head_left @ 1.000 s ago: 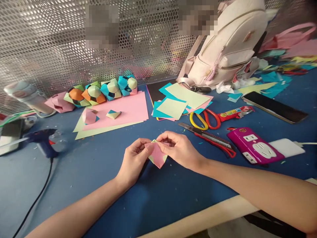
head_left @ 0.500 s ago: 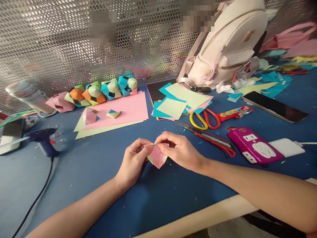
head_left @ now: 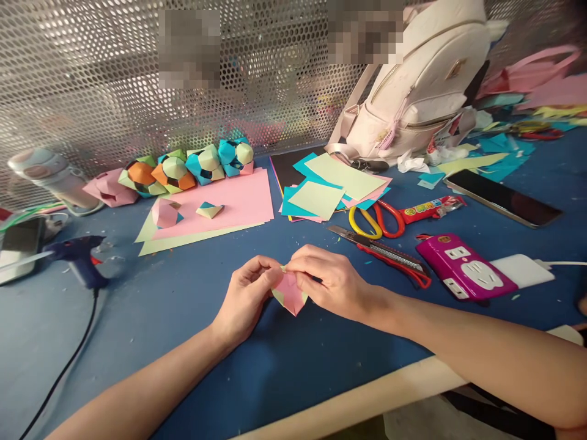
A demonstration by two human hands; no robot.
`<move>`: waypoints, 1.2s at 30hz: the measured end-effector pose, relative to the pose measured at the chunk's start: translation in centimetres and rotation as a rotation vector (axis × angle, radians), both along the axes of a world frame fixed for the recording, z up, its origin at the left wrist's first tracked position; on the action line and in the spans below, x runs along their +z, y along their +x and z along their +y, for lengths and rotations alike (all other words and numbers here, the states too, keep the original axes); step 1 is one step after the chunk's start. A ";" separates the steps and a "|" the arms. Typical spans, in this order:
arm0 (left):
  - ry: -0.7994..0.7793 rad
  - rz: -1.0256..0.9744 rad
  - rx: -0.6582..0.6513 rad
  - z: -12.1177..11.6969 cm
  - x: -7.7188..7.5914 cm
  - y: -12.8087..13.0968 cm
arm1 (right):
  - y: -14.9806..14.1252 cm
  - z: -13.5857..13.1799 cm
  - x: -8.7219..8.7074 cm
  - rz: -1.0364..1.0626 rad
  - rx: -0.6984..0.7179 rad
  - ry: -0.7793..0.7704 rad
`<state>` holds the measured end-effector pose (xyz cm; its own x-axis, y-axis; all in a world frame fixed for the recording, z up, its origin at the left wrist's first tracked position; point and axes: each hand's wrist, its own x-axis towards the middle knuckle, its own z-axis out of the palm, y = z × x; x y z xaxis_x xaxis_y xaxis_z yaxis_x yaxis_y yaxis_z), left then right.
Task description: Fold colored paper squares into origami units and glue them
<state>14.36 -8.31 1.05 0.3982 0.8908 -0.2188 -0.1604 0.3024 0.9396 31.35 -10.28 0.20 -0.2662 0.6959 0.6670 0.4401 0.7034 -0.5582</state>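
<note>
Between my two hands is a small folded paper piece [head_left: 292, 294], pink with pale green corners, its point facing toward me just above the blue table. My left hand [head_left: 251, 290] pinches its left edge between thumb and fingers. From the other side, my right hand [head_left: 328, 278] grips the upper right edge, fingers closed over the top fold and hiding part of it. Beyond my hands, a pink folded paper piece [head_left: 165, 214] and a small cream-and-blue one [head_left: 210, 209] lie on pink paper sheets [head_left: 243, 198].
Several folded paper balls [head_left: 174, 174] line the mesh wall. A glue gun [head_left: 82, 260] stands at left. To the right are loose paper sheets [head_left: 316, 200], scissors [head_left: 389, 220], a utility knife [head_left: 389, 253], a purple power strip [head_left: 465, 269], a phone [head_left: 504, 195] and a white backpack [head_left: 413, 91].
My right fingers have shifted inward over the top edge of the folded paper, and its upper right corner is now covered. The left hand keeps its pinch.
</note>
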 end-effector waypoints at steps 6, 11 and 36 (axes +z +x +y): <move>0.134 0.096 0.026 0.1 -0.4 -0.1 | -0.1 -0.1 0.0 0.057 -0.012 -0.108; 0.205 0.137 0.056 0.2 -0.8 -0.3 | -0.1 -0.1 0.2 0.078 -0.097 -0.280; 0.317 0.443 0.157 -0.6 0.1 0.2 | -0.2 -0.4 0.2 0.065 -0.068 -0.275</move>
<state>14.56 -8.87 1.16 0.1863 0.9813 -0.0472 0.2499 -0.0009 0.9683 31.18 -10.64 0.44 -0.1757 0.8675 0.4653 0.4378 0.4922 -0.7524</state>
